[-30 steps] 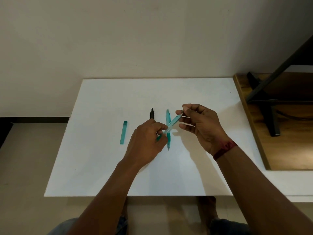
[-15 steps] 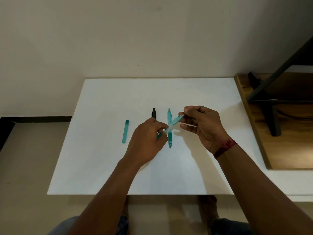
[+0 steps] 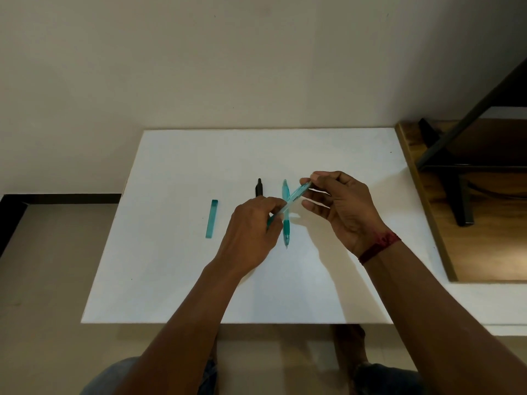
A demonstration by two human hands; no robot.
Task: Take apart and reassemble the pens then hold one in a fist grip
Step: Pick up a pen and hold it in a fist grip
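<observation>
I hold a translucent teal pen (image 3: 296, 196) slanted above the white table (image 3: 176, 266), between both hands. My left hand (image 3: 251, 232) pinches its lower end and my right hand (image 3: 342, 208) pinches its upper end with fingertips. A second teal pen (image 3: 286, 229) lies on the table under it, tip toward me. A black pen (image 3: 259, 188) lies just left of that one, mostly hidden behind my left hand. A teal pen cap (image 3: 212, 218) lies alone further left.
A wooden shelf (image 3: 490, 252) with a black metal stand (image 3: 456, 192) borders the table on the right. A plain wall rises behind the table. My knees show below the table's near edge.
Both hands keep the same hold on the slanted teal pen. The hands and pen have barely shifted; the view has drifted slightly.
</observation>
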